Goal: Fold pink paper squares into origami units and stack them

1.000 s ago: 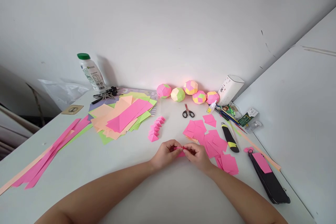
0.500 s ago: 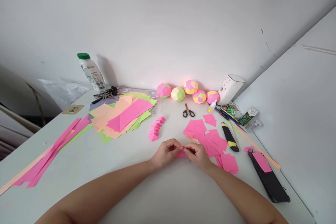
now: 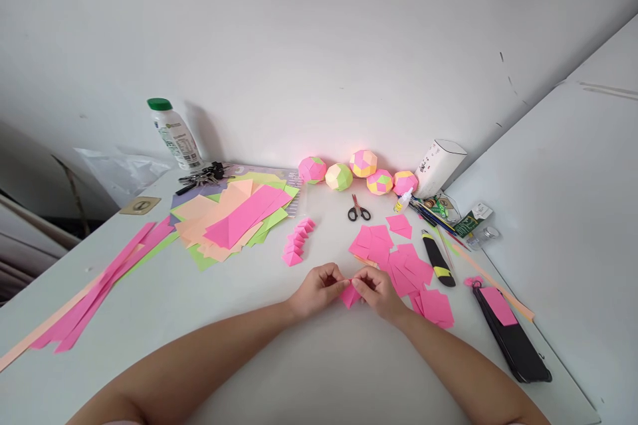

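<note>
A small pink piece of paper (image 3: 350, 297), creased down its middle, is pinched between my two hands just above the table. My left hand (image 3: 319, 292) grips its left side with thumb and forefinger. The upper right side is in the fingers of my right hand (image 3: 379, 292); part of the paper is hidden behind both hands. Beyond my left hand stands a row of folded pink paper pieces (image 3: 299, 242). Flat pink paper pieces (image 3: 393, 262) lie scattered and overlapping past my right hand. Scissors (image 3: 358, 210) with black handles rest farther back.
Several faceted paper balls (image 3: 339, 176) line the wall. Coloured paper sheets (image 3: 239, 219) and long strips (image 3: 104, 285) lie to the left, near keys (image 3: 204, 176) and a white bottle (image 3: 175, 136). On the right are a utility knife (image 3: 438, 259), a glue bottle (image 3: 403, 201) and a black pouch (image 3: 518, 352).
The pink paper in my hands has turned and now shows a pointed, creased face towards me. Both hands stay in nearly the same place. The view has shifted slightly.
</note>
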Demonstrator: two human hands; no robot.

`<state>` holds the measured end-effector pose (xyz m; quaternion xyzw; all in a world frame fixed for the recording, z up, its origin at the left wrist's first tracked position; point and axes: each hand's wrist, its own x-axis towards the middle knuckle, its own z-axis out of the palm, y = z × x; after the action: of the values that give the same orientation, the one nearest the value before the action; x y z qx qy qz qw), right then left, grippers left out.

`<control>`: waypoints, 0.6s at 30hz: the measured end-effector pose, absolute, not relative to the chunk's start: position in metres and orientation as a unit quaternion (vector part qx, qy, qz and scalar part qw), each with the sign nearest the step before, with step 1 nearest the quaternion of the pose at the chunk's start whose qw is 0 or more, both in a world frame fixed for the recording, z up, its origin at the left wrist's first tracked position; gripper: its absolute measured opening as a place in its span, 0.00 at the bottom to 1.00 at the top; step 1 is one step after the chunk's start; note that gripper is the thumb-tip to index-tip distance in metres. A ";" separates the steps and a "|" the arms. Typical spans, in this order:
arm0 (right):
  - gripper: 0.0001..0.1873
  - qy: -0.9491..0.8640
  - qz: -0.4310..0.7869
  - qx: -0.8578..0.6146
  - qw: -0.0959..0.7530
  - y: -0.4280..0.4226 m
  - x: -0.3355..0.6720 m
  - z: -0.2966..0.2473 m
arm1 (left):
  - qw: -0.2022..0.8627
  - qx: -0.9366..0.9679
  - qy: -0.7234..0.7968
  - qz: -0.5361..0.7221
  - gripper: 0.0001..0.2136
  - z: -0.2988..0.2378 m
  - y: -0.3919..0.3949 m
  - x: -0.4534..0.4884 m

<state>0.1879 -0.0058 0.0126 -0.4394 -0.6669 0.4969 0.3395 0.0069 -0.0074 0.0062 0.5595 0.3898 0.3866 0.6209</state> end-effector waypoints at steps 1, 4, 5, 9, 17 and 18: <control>0.10 -0.659 0.506 -0.439 0.342 -0.005 0.188 0.012 | 0.623 0.560 0.395 0.377 0.16 0.007 -0.008 0.007; 0.12 -0.643 0.525 -0.434 0.348 -0.003 0.189 0.012 | 0.603 0.581 0.400 0.372 0.19 0.009 -0.009 0.006; 0.12 -0.640 0.530 -0.433 0.350 -0.002 0.190 0.012 | 0.593 0.586 0.401 0.380 0.19 0.011 -0.009 0.006; 0.13 -0.644 0.533 -0.431 0.339 -0.002 0.191 0.012 | 0.595 0.574 0.390 0.405 0.13 0.014 -0.009 0.006; 0.12 -0.644 0.527 -0.434 0.345 -0.002 0.189 0.013 | 0.612 0.550 0.405 0.398 0.16 0.011 -0.007 0.005; 0.12 -0.643 0.527 -0.433 0.349 -0.002 0.188 0.015 | 0.620 0.536 0.408 0.402 0.16 0.011 -0.006 0.005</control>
<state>0.1882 -0.0023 0.0150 -0.4329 -0.6432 0.5265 0.3488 0.0047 -0.0064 0.0110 0.5364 0.4079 0.4018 0.6200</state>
